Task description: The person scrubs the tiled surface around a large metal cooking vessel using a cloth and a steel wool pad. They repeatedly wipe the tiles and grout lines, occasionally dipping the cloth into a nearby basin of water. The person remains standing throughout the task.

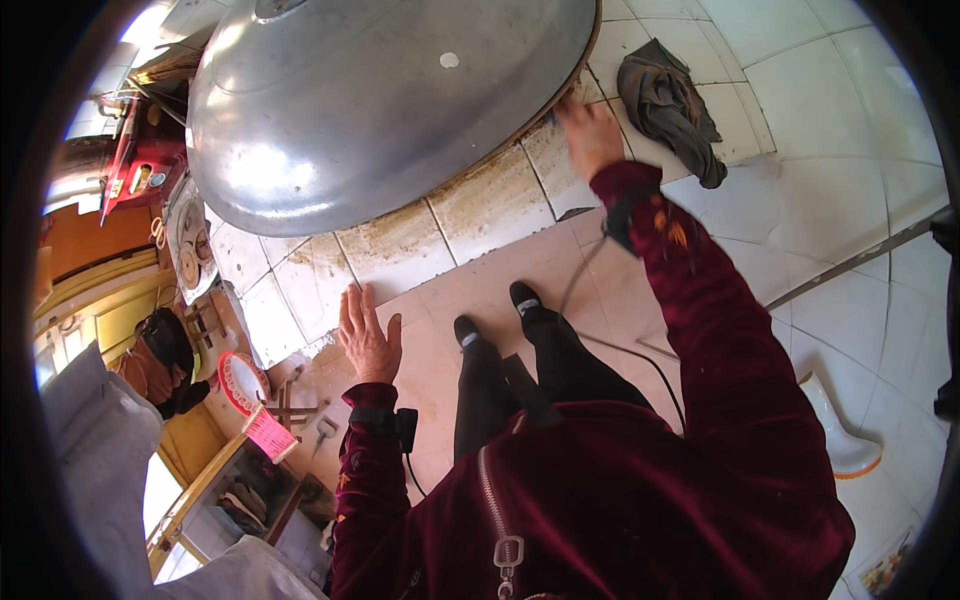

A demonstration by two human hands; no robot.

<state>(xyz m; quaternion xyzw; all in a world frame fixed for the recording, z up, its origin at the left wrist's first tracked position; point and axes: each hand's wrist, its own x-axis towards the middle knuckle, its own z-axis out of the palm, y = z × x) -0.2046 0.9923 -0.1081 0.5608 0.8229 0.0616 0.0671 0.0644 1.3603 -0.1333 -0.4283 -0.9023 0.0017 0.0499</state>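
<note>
A large domed metal lid [360, 112] covers much of the white-tiled counter [495, 195], tilted in my view, with a pale spot on its surface. Brown stains run along the tiles beside its rim. My right hand [592, 135] reaches to the tiles right by the rim, blurred, fingers bent down. A trace of blue shows at its fingertips, too small and blurred to name. My left hand [369, 334] lies palm down at the counter's front edge, fingers extended, thumb apart, holding nothing. A crumpled dark grey cloth [667, 105] lies on the tiles to the right of my right hand.
Black cables [630, 349] hang from the wrist bands. Scissors [157, 232] lie at the counter's left end. On the left stand a red-and-white basin [241, 382], a pink woven item [271, 433] and a wooden-framed cabinet [225, 502]. A white ceramic piece [844, 442] is at right.
</note>
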